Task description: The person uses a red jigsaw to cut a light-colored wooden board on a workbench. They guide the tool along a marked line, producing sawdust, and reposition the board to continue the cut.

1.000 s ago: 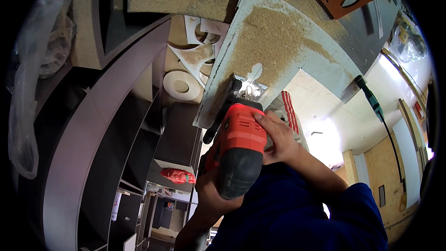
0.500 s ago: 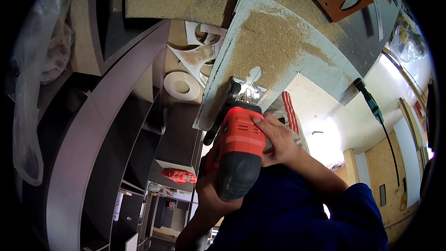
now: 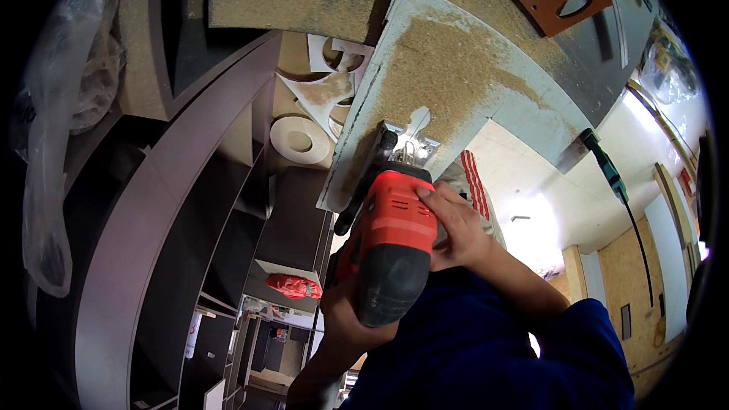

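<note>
Both hands hold a red and black jigsaw (image 3: 395, 216), whose metal baseplate rests on a pale grey board (image 3: 357, 133). Its blade is hidden in glare and metal at the front of the tool. My left hand (image 3: 349, 319) is closed around the tool low at its rear left, the fingers mostly hidden behind the body. Against the right side of the red housing, my right hand (image 3: 456, 224) grips with its fingers bent. Sawdust (image 3: 437, 53) lies thick over the board ahead of the tool, with a bare patch just in front of the baseplate.
A green-handled tool with a black cord (image 3: 605, 165) lies at the board's right corner. A brown template with an oval hole (image 3: 558, 19) sits at the far right. White cut-out rings (image 3: 292, 140) lie left of the board. Dark shelving (image 3: 190, 258) stands at the left.
</note>
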`<control>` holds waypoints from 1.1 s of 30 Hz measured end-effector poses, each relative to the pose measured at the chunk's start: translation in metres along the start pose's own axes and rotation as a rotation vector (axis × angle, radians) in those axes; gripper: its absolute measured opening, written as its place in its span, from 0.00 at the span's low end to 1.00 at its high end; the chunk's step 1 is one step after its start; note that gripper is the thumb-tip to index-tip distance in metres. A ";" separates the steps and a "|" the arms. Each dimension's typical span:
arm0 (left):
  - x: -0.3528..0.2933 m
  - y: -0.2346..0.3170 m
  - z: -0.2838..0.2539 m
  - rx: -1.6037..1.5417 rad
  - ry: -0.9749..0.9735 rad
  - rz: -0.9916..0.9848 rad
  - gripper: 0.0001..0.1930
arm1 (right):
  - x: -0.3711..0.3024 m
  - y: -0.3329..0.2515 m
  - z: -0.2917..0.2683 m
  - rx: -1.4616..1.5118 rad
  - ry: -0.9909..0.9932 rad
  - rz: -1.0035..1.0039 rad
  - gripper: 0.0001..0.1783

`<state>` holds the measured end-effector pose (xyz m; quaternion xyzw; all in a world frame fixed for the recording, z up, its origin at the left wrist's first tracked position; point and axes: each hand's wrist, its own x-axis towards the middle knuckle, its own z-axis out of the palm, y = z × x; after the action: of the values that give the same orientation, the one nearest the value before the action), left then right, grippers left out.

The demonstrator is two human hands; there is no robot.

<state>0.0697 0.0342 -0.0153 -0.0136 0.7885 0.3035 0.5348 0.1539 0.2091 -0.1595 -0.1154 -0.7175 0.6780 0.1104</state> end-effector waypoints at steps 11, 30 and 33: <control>0.006 0.012 0.002 0.100 0.078 0.156 0.07 | 0.001 -0.002 -0.009 -0.036 -0.067 0.021 0.46; 0.013 0.023 -0.002 0.008 0.052 0.095 0.08 | 0.008 -0.003 -0.010 -0.004 -0.044 0.025 0.44; 0.012 0.022 -0.001 0.019 0.058 0.070 0.08 | 0.005 -0.002 -0.011 -0.001 -0.052 0.026 0.44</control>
<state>0.0558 0.0553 -0.0146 0.0101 0.8064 0.3141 0.5010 0.1526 0.2211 -0.1572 -0.1072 -0.7190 0.6818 0.0826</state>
